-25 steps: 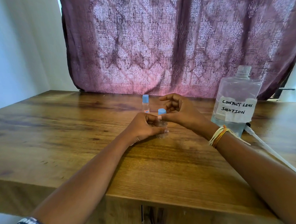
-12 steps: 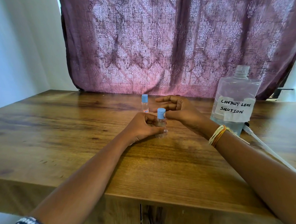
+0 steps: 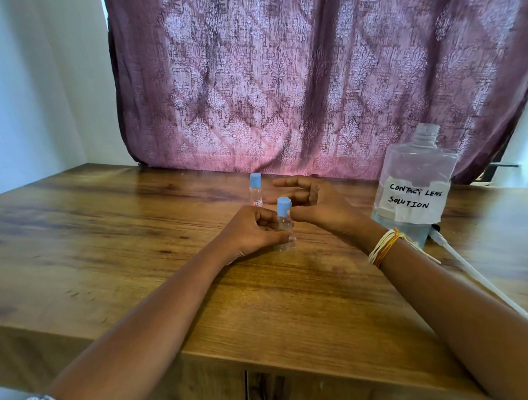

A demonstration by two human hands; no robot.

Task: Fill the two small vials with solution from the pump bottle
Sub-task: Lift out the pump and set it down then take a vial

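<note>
A small clear vial [image 3: 284,226] with a blue cap stands upright on the wooden table [image 3: 138,267], and my left hand [image 3: 252,231] grips its body. My right hand [image 3: 315,201] hovers just right of the cap, fingers spread, thumb tip close to the cap; I cannot tell whether it touches. A second blue-capped vial [image 3: 255,189] stands behind, untouched. The large clear bottle [image 3: 415,185] labelled "contact lens solution" stands at the right with its neck uncapped. Its pump tube [image 3: 474,268] lies on the table beside it.
A purple patterned curtain [image 3: 311,75] hangs behind the table's far edge. A pale wall [image 3: 36,89] is at the left. The table's near edge runs across below my forearms.
My right hand's fingers have come off the near vial's cap and spread open. The cap now sits fully visible on the vial. My left hand has stayed on the vial.
</note>
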